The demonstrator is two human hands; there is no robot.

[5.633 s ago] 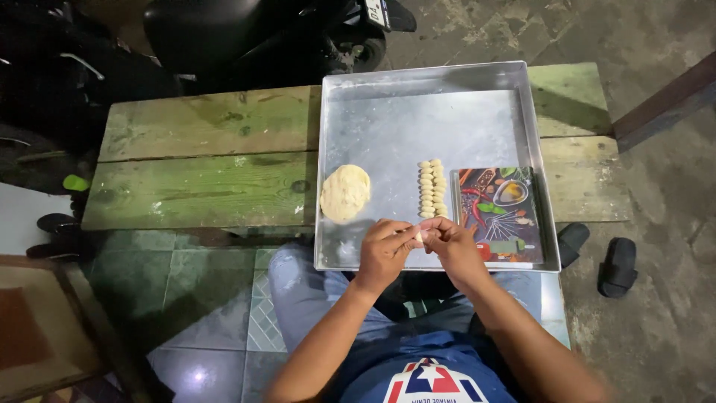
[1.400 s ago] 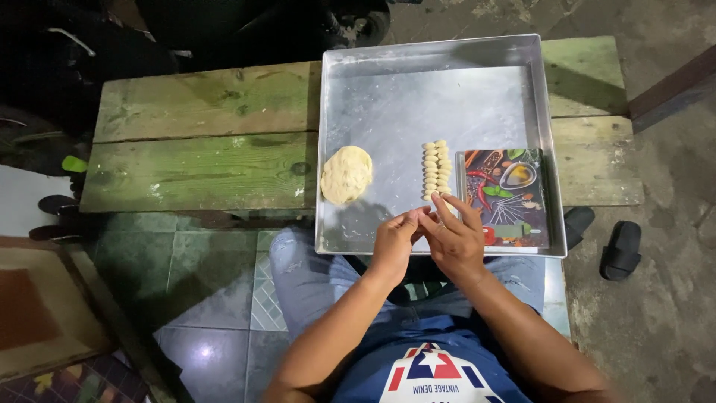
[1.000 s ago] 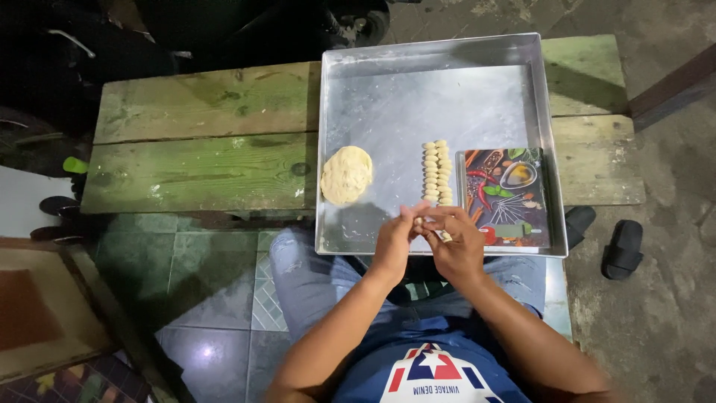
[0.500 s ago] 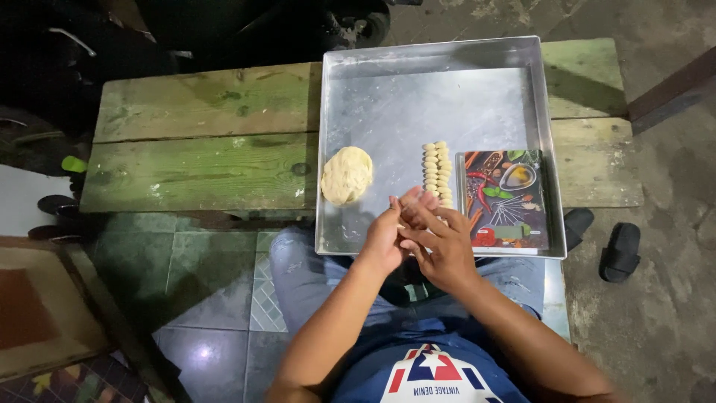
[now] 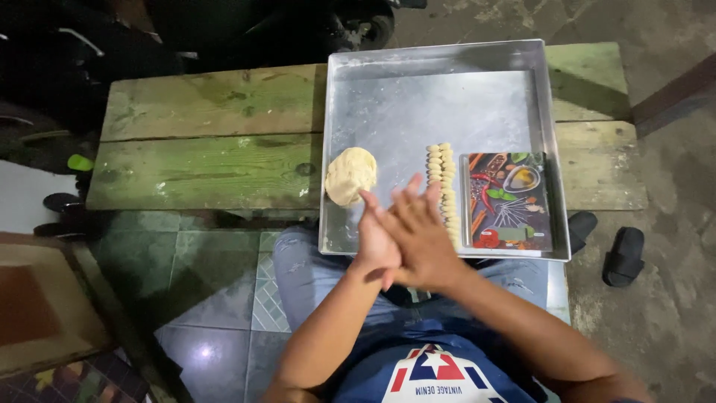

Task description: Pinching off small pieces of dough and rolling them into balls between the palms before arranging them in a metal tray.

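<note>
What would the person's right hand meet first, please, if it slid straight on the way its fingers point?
Probably the row of small dough pieces: the right hand points up the tray toward them, though its height above is unclear.

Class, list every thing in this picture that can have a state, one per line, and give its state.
Left hand: palm pressed against the right.
Right hand: flat over the left, fingers spread.
Dough lump: whole, rounded, in the tray.
Dough pieces: shaped, lined up.
Tray: mostly bare.
Board: lying flat.

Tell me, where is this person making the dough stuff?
Probably an outdoor or porch work spot at a home, not a proper kitchen. A metal baking tray sits on a weathered wooden bench, the ground is bare concrete with a black sandal, and a motorbike wheel stands behind.
</note>
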